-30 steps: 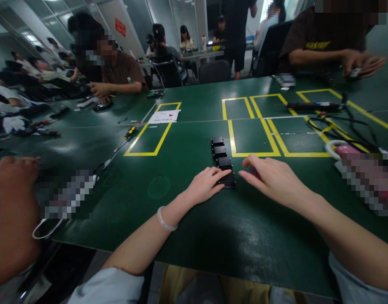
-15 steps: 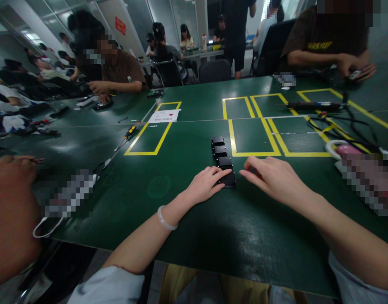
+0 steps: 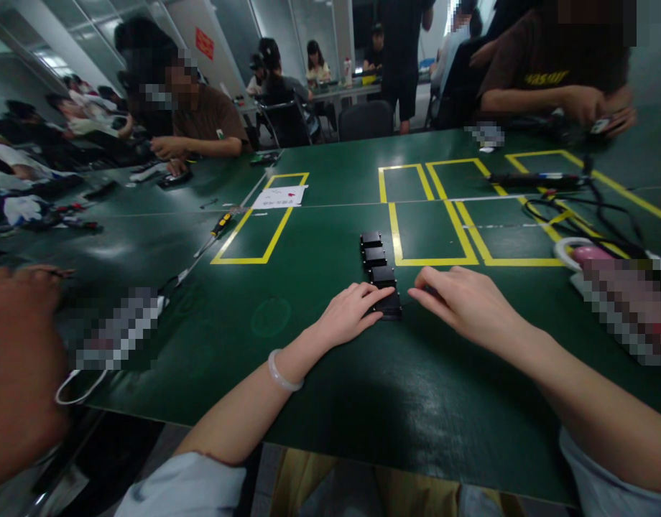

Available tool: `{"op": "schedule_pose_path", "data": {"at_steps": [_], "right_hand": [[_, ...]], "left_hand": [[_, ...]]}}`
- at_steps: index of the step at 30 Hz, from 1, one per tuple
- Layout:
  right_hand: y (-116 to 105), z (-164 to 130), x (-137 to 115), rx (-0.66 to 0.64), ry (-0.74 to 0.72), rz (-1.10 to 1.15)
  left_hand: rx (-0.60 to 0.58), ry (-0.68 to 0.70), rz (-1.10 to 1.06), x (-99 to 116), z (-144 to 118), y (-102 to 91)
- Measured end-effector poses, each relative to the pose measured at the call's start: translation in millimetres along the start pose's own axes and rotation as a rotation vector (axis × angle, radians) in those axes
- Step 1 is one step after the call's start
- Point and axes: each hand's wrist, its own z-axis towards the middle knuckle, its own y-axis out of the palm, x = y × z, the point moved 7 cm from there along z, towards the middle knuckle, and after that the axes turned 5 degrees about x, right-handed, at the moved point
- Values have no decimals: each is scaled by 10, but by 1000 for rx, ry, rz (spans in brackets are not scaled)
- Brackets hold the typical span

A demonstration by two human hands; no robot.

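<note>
A row of several small black rectangular blocks (image 3: 383, 274), with tiny shiny points at their corners, runs away from me on the green table. My left hand (image 3: 350, 314) holds the nearest block (image 3: 389, 304), forefinger across its top and thumb along its near end. To the right of that block, my right hand (image 3: 454, 301) is closed in a pinch, thumb and forefinger together. A thin dark line shows between those fingertips and the block; too small to name. What the curled fingers cover is hidden.
Yellow tape outlines (image 3: 432, 263) mark the green table (image 3: 330, 402). A yellow-black screwdriver (image 3: 221, 225) and a paper sheet (image 3: 279, 197) lie left. At right are a black pen-shaped tool (image 3: 535, 180) with cable and a blurred pink object (image 3: 589, 255). A co-worker's arm (image 3: 23, 359) is at far left.
Both my hands keep almost the same place at the nearest block. Across the table, the right-hand co-worker's hands have shifted slightly.
</note>
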Motion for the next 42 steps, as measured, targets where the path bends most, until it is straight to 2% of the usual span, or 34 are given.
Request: {"op": "schedule_pose_path", "data": {"at_steps": [9,15,20,28,35,42], "right_hand": [[-10,-10,-11,-42,40,35],[6,-4,8,-34,23,-8],[1,-8,6,-27,63,50],[21,-7,11,-35,22,7],[6,-15,3,-32,59,79],[9,-7,6,-25,16,24]], "left_hand": [[-1,-6,4,7,3,-13],[-6,-1,11,5,0,-14],[-1,1,10,0,0,-5],[10,7,9,-3,-3,-3],[5,9,10,9,1,-14],[1,5,22,5,2,-7]]}}
